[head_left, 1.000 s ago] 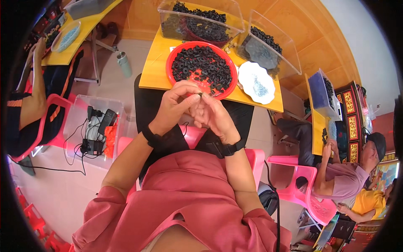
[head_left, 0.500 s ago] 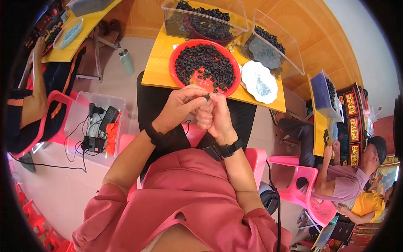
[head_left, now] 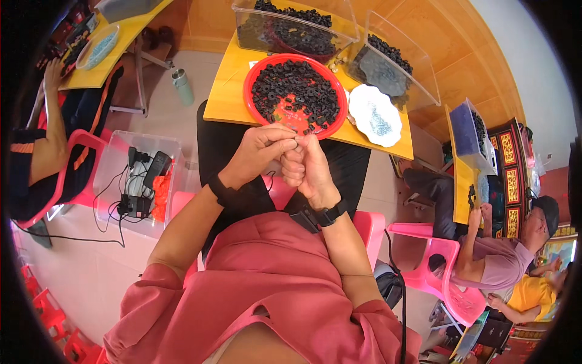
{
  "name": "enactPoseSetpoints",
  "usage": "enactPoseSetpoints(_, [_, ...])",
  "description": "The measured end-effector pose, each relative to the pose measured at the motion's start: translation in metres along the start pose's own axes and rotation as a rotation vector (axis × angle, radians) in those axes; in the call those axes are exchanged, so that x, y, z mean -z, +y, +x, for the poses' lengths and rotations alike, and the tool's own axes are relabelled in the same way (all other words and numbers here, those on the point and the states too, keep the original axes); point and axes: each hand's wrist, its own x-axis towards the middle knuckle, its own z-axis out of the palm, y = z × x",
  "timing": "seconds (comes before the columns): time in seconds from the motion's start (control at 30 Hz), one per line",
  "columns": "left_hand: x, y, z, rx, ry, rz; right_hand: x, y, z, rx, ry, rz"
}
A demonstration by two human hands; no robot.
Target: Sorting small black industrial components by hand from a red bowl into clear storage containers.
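My left hand (head_left: 265, 151) and my right hand (head_left: 308, 167) meet fingertip to fingertip just off the front edge of the yellow table. The left thumb and forefinger are pinched together. On the right, the fingers are curled in and the thumb presses near the left fingertips. Whatever lies between them is covered by the fingers and too small to name. Right beyond the hands is a red round tray (head_left: 247, 91) holding many small black ring-like parts (head_left: 297, 85). To its right, a white scalloped dish (head_left: 359, 100) holds tiny pale bluish bits (head_left: 381, 121).
Two clear bins (head_left: 242, 27) (head_left: 427, 79) of black parts stand at the table's back. Left on the floor, a clear box (head_left: 109, 182) holds chargers and cables, with a green bottle (head_left: 182, 86) beyond. Co-workers sit at tables left and right; a pink chair (head_left: 433, 261) stands at right.
Both hands have stayed together in nearly the same spot, with slight finger movement. A dark bit that showed between the fingertips is now hidden by them.
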Motion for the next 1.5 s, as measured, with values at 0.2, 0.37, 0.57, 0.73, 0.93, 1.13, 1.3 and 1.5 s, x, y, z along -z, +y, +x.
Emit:
enactPoseSetpoints(0.2, [-0.003, 0.013, -0.001, 0.072, -0.002, -0.041, 0.000, -0.006, -0.007, -0.013, 0.045, -0.039])
enactPoseSetpoints(0.37, [0.005, 0.008, 0.002, 0.118, 0.094, -0.225, -0.006, -0.055, -0.030, 0.458, 0.300, -0.212])
enactPoseSetpoints(0.57, [0.014, -0.006, 0.002, 0.138, 0.210, -0.109, -0.028, -0.161, -0.044, 1.356, 0.684, -0.487])
enactPoseSetpoints(0.73, [0.010, -0.006, 0.002, 0.150, 0.207, -0.093, 0.030, -0.226, -0.017, 0.823, 1.136, -1.244])
enactPoseSetpoints(0.93, [0.012, -0.009, 0.002, 0.150, 0.212, -0.095, 0.062, -0.134, 0.022, 0.641, 0.667, -1.611])
enactPoseSetpoints(1.13, [0.013, -0.008, 0.003, 0.156, 0.233, -0.098, 0.033, -0.087, 0.029, 0.472, 0.642, -1.827])
enactPoseSetpoints(1.3, [0.014, -0.008, 0.003, 0.151, 0.230, -0.109, 0.034, -0.079, 0.034, 0.378, 0.636, -1.928])
enactPoseSetpoints(1.5, [0.015, -0.008, 0.003, 0.207, 0.241, -0.140, 0.016, -0.073, 0.026, 0.640, 0.543, -1.911])
